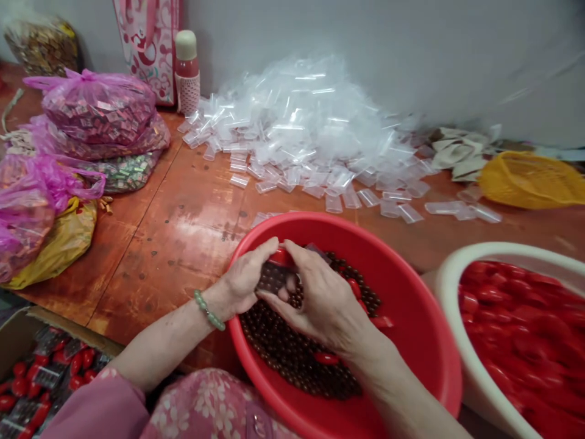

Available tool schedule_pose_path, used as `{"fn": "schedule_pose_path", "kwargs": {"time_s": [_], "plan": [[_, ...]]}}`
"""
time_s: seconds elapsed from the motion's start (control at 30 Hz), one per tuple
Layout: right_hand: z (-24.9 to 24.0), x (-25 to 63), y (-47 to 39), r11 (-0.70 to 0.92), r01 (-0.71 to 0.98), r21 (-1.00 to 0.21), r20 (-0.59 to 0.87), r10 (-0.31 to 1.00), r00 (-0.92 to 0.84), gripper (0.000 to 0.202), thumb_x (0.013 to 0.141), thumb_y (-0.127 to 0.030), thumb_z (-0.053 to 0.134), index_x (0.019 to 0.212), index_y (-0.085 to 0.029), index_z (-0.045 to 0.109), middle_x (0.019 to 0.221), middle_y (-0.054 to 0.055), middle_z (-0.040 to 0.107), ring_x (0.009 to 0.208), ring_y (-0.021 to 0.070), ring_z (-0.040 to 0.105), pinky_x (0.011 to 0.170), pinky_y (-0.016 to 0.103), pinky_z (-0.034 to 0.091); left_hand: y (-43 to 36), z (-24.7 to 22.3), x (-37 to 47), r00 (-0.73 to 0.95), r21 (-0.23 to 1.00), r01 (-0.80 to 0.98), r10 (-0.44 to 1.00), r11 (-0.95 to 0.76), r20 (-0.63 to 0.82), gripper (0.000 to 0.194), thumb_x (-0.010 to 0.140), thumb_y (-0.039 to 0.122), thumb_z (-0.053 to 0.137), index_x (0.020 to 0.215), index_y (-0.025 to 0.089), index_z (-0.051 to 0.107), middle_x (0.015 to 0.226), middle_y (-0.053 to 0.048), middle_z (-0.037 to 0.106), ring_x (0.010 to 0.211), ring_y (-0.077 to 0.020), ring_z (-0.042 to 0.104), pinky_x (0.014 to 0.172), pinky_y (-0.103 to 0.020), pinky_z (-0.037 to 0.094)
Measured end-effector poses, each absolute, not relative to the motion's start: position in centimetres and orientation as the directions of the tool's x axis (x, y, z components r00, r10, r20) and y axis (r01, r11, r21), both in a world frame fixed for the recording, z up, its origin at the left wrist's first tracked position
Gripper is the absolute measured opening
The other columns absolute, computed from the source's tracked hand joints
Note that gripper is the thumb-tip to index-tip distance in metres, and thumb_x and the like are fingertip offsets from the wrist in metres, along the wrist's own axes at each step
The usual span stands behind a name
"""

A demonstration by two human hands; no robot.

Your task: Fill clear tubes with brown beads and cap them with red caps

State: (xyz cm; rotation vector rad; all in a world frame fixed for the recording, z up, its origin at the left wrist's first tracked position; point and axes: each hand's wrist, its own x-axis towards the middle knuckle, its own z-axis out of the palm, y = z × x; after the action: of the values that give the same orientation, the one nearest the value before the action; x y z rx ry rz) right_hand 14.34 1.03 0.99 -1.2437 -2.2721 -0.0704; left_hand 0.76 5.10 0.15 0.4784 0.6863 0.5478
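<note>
Reddish-brown and scuffed, the counter [150, 231] is covered along its far side by a loose heap of clear tubes [311, 122], set at 12 o'clock from the red plastic basin [441, 372]. How the basin is supported cannot be seen; if its near rim were leaned on, it might be tipped and its contents spilled towards 6 o'clock. At 3 o'clock a cream tub [450, 305] of red plastic caps is placed close beside it; caps could be knocked across by the right forearm.

Between the right hand [324, 299] and the left hand [247, 274], a clear plastic tube [273, 278] is held over the basin's 10 o'clock side, both grips being narrowed around it. Should the squeeze be uneven, the tube could be twisted loose. Its long axis appears to be run roughly from 1 to 7 o'clock, with the end fitted with a red cap [280, 256] pointed away, towards 1; the near end is partly hidden by fingers. If the cap is poorly seated, which cannot be judged, the dark contents could be let out. Loose red pieces [326, 358] are mixed among the brown beads [292, 353] below, so one could be scooped up by mistake.
</note>
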Motion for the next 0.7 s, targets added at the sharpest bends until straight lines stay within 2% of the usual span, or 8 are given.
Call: {"fn": "schedule_pose_path", "kwargs": {"time_s": [0.07,0.13,0.27,0.37,0.53,0.7], "plan": [[1.3,14.2,1.3,0.578,0.765,-0.284,0.450,0.785,-0.426,0.071,0.085,-0.040,0.061,0.141,-0.010,0.030,0.114,0.020,0.059,0.103,0.0307,0.060,0.085,0.047,0.054,5.4,0.3,0.4,0.667,0.532,-0.296,0.571,0.793,-0.479,0.059,0.095,0.049,0.031,0.065,0.011,0.063,0.049,-0.004,0.058,0.040,-0.0103,0.053,0.043,-0.021,0.041],[1.4,14.2,1.4,0.583,0.753,-0.307,0.443,0.787,-0.429,0.070,0.083,-0.043,0.062,0.138,-0.010,0.034,0.115,0.021,0.058,0.104,0.0305,0.058,0.085,0.047,0.053,5.6,0.6,0.1,0.724,0.484,-0.249,0.493,0.839,-0.482,0.062,0.095,0.051,0.026,0.066,0.010,0.063,0.050,-0.006,0.060,0.042,-0.0123,0.056,0.044,-0.022,0.044],[0.8,14.6,1.5,0.587,0.778,-0.224,0.463,0.766,-0.445,0.070,0.079,-0.047,0.065,0.132,-0.008,0.039,0.112,0.021,0.059,0.103,0.0319,0.057,0.085,0.048,0.051,5.8,1.0,0.0,0.792,0.437,-0.190,0.400,0.879,-0.462,0.071,0.095,0.058,0.018,0.073,0.009,0.064,0.052,-0.008,0.061,0.045,-0.0146,0.060,0.049,-0.025,0.049],[0.4,14.7,1.6,0.600,0.778,-0.187,0.508,0.737,-0.446,0.067,0.079,-0.047,0.062,0.129,-0.007,0.041,0.105,0.020,0.061,0.098,0.0309,0.058,0.082,0.046,0.051,5.6,0.9,0.3,0.747,0.493,-0.195,0.454,0.848,-0.485,0.066,0.094,0.058,0.022,0.073,0.010,0.062,0.048,-0.006,0.058,0.039,-0.0126,0.055,0.044,-0.023,0.045],[0.5,14.1,1.9,0.621,0.772,-0.136,0.523,0.706,-0.477,0.058,0.080,-0.040,0.056,0.125,-0.006,0.044,0.093,0.016,0.063,0.088,0.0289,0.059,0.077,0.045,0.050,4.9,0.8,0.7,0.596,0.631,-0.284,0.648,0.722,-0.474,0.041,0.086,0.042,0.040,0.057,0.015,0.050,0.043,0.000,0.050,0.033,-0.0085,0.044,0.036,-0.019,0.034],[0.6,13.6,1.6,0.641,0.764,-0.070,0.552,0.663,-0.506,0.060,0.079,-0.034,0.053,0.129,-0.003,0.042,0.087,0.014,0.063,0.083,0.0274,0.059,0.082,0.048,0.048,4.1,1.0,0.7,0.442,0.748,-0.287,0.776,0.598,-0.450,0.026,0.082,0.034,0.040,0.066,0.017,0.051,0.045,0.004,0.048,0.034,-0.0074,0.041,0.037,-0.018,0.032]]}}
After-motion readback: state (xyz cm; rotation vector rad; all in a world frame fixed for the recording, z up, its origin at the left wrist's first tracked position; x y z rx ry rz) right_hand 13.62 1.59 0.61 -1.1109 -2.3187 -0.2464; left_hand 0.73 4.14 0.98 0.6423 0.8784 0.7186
